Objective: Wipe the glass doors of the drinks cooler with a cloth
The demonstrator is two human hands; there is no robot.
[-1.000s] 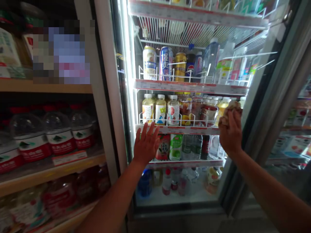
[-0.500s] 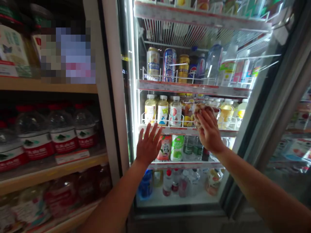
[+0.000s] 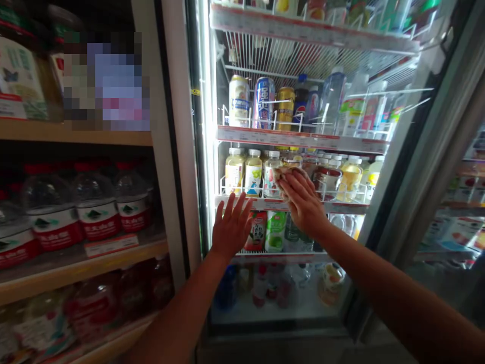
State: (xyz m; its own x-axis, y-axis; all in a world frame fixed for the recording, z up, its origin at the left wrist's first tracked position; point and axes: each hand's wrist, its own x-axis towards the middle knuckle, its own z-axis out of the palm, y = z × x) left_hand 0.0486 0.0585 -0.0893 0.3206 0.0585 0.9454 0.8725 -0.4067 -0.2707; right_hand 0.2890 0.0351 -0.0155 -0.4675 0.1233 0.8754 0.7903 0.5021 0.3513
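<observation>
Holding a crumpled, brownish cloth (image 3: pixel 279 174) in the right hand (image 3: pixel 302 198), with fingers close together over it. To be found before the row of bottles at middle height, partly covering a clear bottle (image 3: pixel 269 174) with white cap. Stretching, in the visible part, more sideways than upright, with the end past the fingertips pointing to the left. Cannot tell its full long axis, because of being mostly hidden under the hand. Pointing up and left with the right fingers.

Having the left hand (image 3: pixel 231 222) well apart from the right, opened flat, with fingers spread and pointing upward. Reaching with those fingertips to about the height of the strip (image 3: pixel 341 208), just left of a red pack (image 3: pixel 257 232) and near a green pack (image 3: pixel 275 232). Cannot tell whether touching the glass of the fridge (image 3: pixel 280 331) or only near it.

Standing upright higher: cans (image 3: pixel 238 101). At far left, standing on wood: water bottles (image 3: pixel 97 215).
</observation>
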